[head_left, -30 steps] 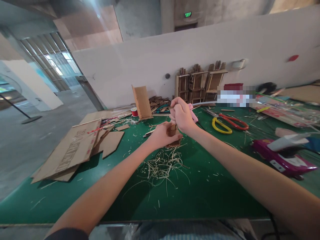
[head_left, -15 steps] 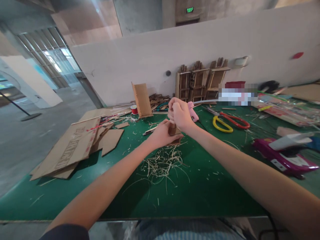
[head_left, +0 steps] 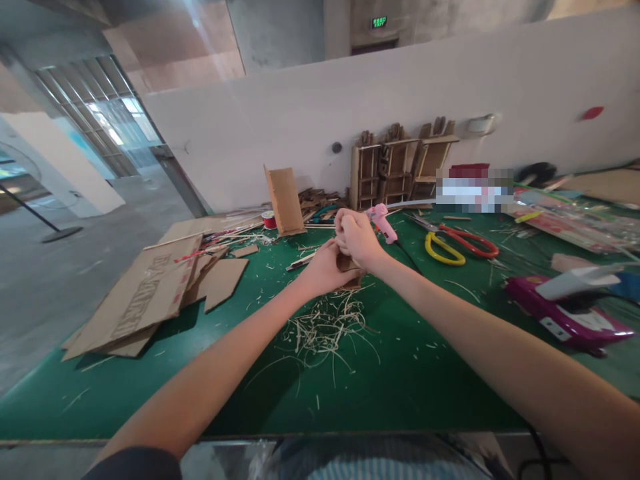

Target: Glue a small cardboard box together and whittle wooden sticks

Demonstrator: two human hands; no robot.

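Note:
My left hand (head_left: pixel 326 268) is wrapped round a small folded piece of brown cardboard (head_left: pixel 354 283) over the green table. Just above it, my right hand (head_left: pixel 358 239) is closed in a fist against the top of the piece; whatever its fingers grip is hidden. Below both hands lies a tangle of thin pale wood shavings (head_left: pixel 327 330). A utility knife (head_left: pixel 300 262) rests by my left fingers. Behind my right hand is a pink hot glue gun (head_left: pixel 384 224).
Cardboard sheets (head_left: pixel 145 287) are stacked at left. A folded cardboard panel (head_left: pixel 285 200) stands at the back, beside a red spool (head_left: pixel 269 220). Three cardboard frames (head_left: pixel 395 163) lean on the wall. Scissors (head_left: pixel 457 243) with yellow and red handles and a purple power strip (head_left: pixel 565 313) lie right.
My right fist has moved down onto the cardboard piece, uncovering more of the hot glue gun behind. My left hand stays nearly in place.

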